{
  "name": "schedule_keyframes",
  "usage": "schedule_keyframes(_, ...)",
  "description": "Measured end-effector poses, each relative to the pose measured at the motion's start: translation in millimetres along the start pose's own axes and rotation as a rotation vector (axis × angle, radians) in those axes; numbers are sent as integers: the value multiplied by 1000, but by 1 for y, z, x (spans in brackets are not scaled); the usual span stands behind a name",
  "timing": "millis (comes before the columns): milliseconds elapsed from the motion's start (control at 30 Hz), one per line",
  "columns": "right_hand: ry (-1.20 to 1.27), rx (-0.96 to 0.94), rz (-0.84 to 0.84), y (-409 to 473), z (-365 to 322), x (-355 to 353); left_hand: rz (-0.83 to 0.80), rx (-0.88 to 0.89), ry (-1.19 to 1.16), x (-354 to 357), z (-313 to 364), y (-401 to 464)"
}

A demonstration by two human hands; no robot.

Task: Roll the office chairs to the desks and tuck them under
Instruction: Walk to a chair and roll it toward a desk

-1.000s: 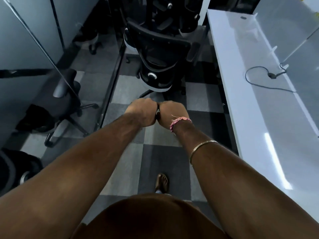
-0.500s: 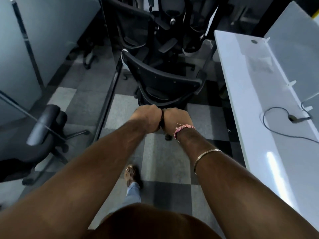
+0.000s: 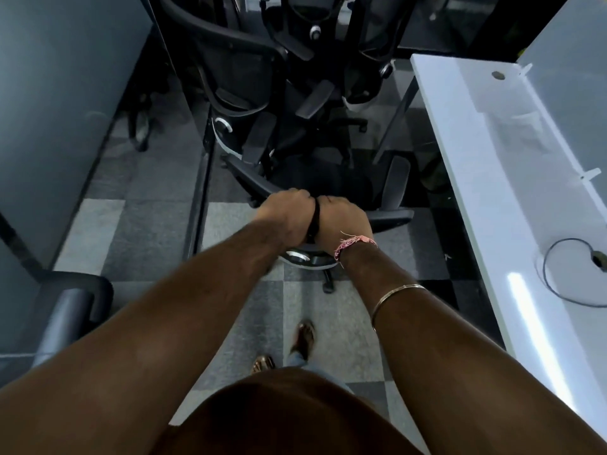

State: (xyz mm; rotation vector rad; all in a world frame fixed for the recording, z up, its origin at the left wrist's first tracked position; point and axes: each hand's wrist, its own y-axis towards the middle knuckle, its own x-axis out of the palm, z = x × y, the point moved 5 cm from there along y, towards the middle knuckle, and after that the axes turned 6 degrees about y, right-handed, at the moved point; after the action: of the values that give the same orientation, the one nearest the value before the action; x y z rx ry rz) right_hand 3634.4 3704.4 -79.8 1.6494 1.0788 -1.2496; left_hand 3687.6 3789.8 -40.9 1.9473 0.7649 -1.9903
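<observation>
A black office chair (image 3: pixel 387 218) stands in the aisle right in front of me, its backrest top toward me and its armrests pointing away. My left hand (image 3: pixel 289 218) and my right hand (image 3: pixel 341 221) grip the top edge of the backrest side by side, fists touching. Part of the chair's base and one caster (image 3: pixel 328 284) show below my wrists. The long white desk (image 3: pixel 492 178) runs along the right side of the aisle.
Several more black chairs (image 3: pixel 262 77) are crowded together just beyond the held one. Another chair's armrest (image 3: pixel 72 310) sits at the lower left beside grey partitions (image 3: pixel 59 110). A cable (image 3: pixel 565 274) lies on the desk. My feet stand on checkered carpet.
I have walked forward with the chair. The desk and the cluster of chairs have come closer, and the held chair's seat and armrests now show beyond my hands.
</observation>
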Motion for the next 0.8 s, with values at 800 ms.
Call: schedule_keyframes(800,-73,304,-368,65,16,66,-267,294,13,67,-36,113)
